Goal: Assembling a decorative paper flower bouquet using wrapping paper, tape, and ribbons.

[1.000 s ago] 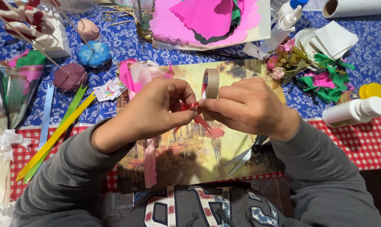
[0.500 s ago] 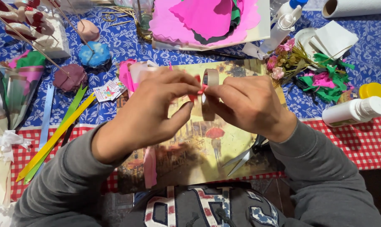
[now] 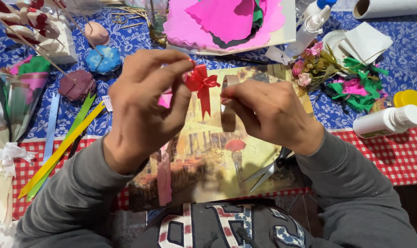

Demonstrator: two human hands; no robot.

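1. A small red ribbon bow (image 3: 200, 82) is pinched at its upper loop by the left hand (image 3: 146, 108); thumb and forefinger are closed on it, tails hanging down, satin-like sheen.
2. The right hand (image 3: 268, 110) is closed around a roll of tape (image 3: 227, 94), seen nearly edge-on as a narrow tan ring; the roll sits just beside the bow at 3 o'clock, contact cannot be told.
3. Both are held above a glossy printed picture card (image 3: 226, 160), rectangular, yellow-brown tones, laid flat at centre.
4. A pale pink ribbon strip (image 3: 164, 177) is draped across the card's left part, at 7 o'clock from the bow.
5. Metal scissors (image 3: 266, 172) are seen at 5 o'clock, blades partly under the right wrist.
6. A stack of scalloped pink paper (image 3: 231, 20) is placed at 12 o'clock.
7. Green and yellow flat paper strips (image 3: 63, 147) lie diagonally at 8 o'clock.
8. A white cylindrical plastic bottle (image 3: 390, 121) lies on its side at 3 o'clock, on the red-checked cloth (image 3: 401, 156).
9. Crumpled green and pink paper scraps (image 3: 355, 85) are heaped at 2 o'clock.
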